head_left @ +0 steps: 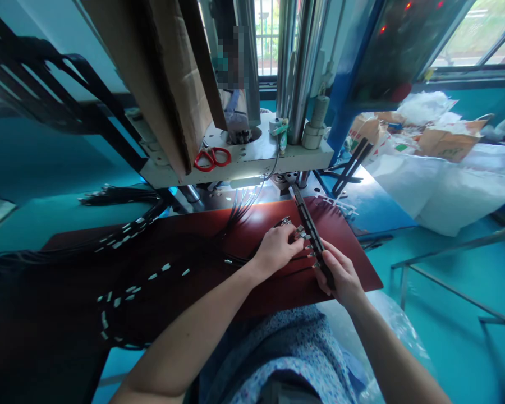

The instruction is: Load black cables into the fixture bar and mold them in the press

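My left hand (276, 248) is closed in a pinch on black cables with metal plug ends (297, 231), pressing them toward a long dark slotted bar (307, 221). My right hand (339, 274) grips the near end of that bar, fingers wrapped round it. The bar lies on a red-brown work board (244, 235) and runs up toward the press machine (252, 151). More black cables (239, 210) fan out from under the machine to my left hand.
A large pile of black cables with silver tips (122, 280) covers the board's left side. Red-handled scissors (212, 158) lie on the machine's white plate. Cardboard sheets (168, 73) lean above. White bags and boxes (433, 151) sit at the right, with a metal frame (446, 280) below.
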Available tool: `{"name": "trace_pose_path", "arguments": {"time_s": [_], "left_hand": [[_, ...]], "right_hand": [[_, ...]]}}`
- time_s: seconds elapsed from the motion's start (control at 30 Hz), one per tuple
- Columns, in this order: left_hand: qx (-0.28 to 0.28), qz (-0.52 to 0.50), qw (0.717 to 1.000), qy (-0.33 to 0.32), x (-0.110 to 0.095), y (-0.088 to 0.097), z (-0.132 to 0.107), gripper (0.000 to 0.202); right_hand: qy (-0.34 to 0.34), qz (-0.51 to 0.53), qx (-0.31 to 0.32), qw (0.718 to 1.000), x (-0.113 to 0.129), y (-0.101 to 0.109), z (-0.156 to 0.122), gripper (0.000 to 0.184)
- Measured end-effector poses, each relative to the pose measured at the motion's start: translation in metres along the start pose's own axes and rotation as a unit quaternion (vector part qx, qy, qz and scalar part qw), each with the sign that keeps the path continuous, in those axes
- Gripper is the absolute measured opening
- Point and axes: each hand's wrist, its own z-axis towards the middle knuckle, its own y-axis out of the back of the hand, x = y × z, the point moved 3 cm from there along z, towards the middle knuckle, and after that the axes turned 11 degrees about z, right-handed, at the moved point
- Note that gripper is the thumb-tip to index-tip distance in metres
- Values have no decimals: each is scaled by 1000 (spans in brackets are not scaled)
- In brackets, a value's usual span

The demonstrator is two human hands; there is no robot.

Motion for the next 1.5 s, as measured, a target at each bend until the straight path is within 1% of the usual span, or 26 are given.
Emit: {"name": "trace_pose_path", "arguments": {"time_s": [0.1,0.2,0.3,0.5,0.6,0.67,0.73,0.87,1.0,1.1,1.27,1.4,1.47,1.5], "left_hand": [[-10,18,1000,-5,-1,2,-1,14],[5,4,1000,8,1,1,1,15],[13,-15,1000,2,1,1,2,19],[-9,11,1000,-25,1,-1,-5,18],[-28,47,997,-46,-1,-1,-8,23],[-33,55,997,-47,-1,-2,-7,26],[-16,23,999,-32,1,-4,-4,26],[34,-89,995,-3,10,-15,6,30],[55,-187,980,25,21,-27,11,33],[62,-251,965,52,23,-31,11,32],[73,-321,941,83,19,-30,10,29],[54,-338,937,69,17,-22,8,31],[76,-344,933,79,15,-17,8,32],[96,-355,925,97,14,-14,8,30]], "right_hand": [[0,3,-2,1000,1,-1,0,58],[5,2,-2,1000,1,-2,0,56],[6,-2,0,1000,2,-2,0,56],[6,-4,-1,1000,-1,1,0,59],[16,-3,-5,1000,-2,1,-1,59],[20,-3,-8,1000,-1,0,-1,59],[23,-2,-14,1000,-1,0,-2,58],[33,0,-13,999,0,-1,-3,55],[40,-9,-7,999,0,-1,-3,55],[45,-23,-1,999,0,-2,-2,54],[48,-73,-1,996,3,-7,0,55],[29,-106,4,994,3,-9,1,58],[22,-92,7,995,3,-8,1,57],[21,-78,5,997,3,-7,1,57]]}}
